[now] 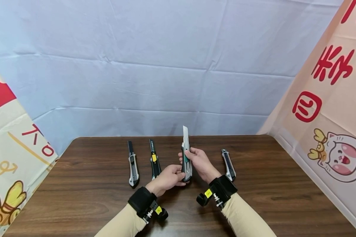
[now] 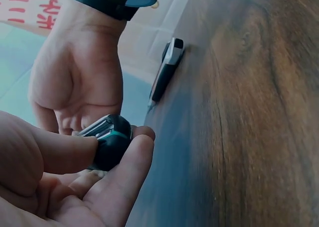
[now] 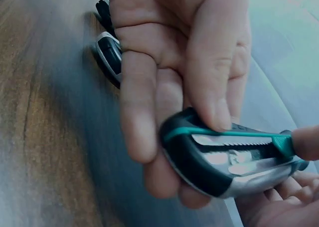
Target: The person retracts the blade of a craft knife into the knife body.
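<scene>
1. While the blade stands extended from the green utility knife (image 1: 186, 158), keep both hands behind the cutting edge and the tip pointed toward 12 o'clock, away from the body.
2. Steady the butt end before working the slider; judged from the frames, a loose butt could let the body twist.
3. Left hand (image 1: 166, 179): grip closed on the knife's butt end, thumb and fingers pinching it from 7 o'clock.
4. Right hand (image 1: 200, 163): grip closed round the knife's body from 3 o'clock, fingers curled over the green slider track.
5. Location: the knife is held above the worktop (image 1: 92, 184), near its centre.
6. Three other knives lie on the worktop: a grey knife (image 1: 133, 164) and a yellow-button knife (image 1: 155, 161) at 9 o'clock, a silver knife (image 1: 229, 164) at 3 o'clock.
</scene>
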{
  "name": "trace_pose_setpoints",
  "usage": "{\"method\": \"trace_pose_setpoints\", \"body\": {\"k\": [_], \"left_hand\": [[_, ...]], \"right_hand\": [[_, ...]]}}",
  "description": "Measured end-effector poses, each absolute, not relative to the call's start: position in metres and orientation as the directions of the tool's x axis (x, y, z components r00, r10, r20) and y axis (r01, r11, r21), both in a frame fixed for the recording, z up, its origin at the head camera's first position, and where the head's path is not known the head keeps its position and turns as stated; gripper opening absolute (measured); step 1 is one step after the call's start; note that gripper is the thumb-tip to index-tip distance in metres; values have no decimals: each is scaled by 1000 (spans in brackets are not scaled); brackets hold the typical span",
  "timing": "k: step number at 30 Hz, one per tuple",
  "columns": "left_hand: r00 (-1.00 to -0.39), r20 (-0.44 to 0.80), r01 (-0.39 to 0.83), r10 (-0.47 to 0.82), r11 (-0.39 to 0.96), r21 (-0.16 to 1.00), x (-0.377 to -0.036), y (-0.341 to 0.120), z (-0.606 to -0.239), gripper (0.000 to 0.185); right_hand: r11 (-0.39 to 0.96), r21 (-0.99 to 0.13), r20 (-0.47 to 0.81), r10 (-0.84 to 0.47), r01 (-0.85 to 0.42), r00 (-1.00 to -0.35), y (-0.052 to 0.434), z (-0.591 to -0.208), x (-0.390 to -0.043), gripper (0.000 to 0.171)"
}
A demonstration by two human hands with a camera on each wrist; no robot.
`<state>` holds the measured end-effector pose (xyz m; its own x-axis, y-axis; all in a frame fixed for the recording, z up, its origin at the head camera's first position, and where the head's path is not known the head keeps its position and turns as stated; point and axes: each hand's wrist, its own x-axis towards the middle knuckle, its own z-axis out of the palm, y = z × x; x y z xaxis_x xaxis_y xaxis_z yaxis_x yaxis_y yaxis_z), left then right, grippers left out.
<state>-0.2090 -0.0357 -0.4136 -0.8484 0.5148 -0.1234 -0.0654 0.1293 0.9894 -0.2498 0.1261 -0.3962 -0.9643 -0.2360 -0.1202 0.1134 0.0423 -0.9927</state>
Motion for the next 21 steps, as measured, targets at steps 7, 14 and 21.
{"method": "trace_pose_setpoints", "body": {"k": [7, 14, 21], "left_hand": [[-857, -129, -78, 500, 122, 990, -209, -31, -412, 34], [-853, -154, -105, 499, 126, 986, -210, -32, -414, 31], [-845, -157, -99, 511, 139, 985, -212, -34, -413, 31]], "right_hand": [[5, -990, -140, -213, 142, -967, 126, -399, -248, 44], [48, -990, -137, -191, 130, -972, 123, -402, -248, 41], [54, -992, -118, -186, 110, -975, 120, -401, -246, 39]]}}
